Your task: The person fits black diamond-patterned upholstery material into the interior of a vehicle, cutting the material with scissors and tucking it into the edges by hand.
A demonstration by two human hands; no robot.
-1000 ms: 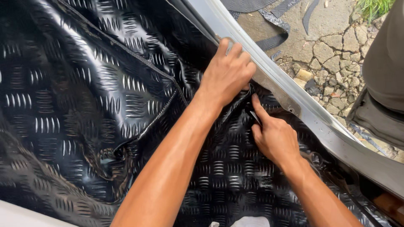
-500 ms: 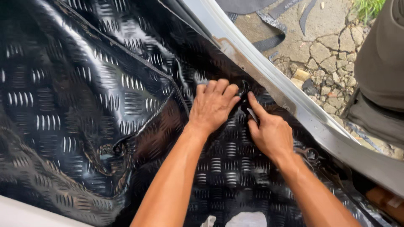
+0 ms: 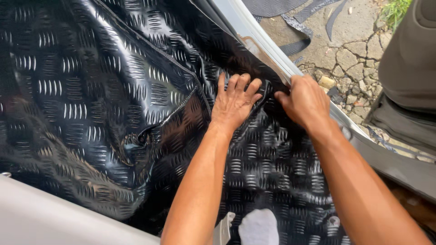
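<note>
Both bare forearms reach up from the bottom edge, side by side and a little apart. The left hand [image 3: 234, 102] lies palm down, fingers straight and slightly spread, pointing away from the body. The right hand [image 3: 305, 100] is curled into a loose fist (knuckles up, back of the hand toward the camera), its fingertips tucked under and hidden, just beside the left hand's fingers.
</note>
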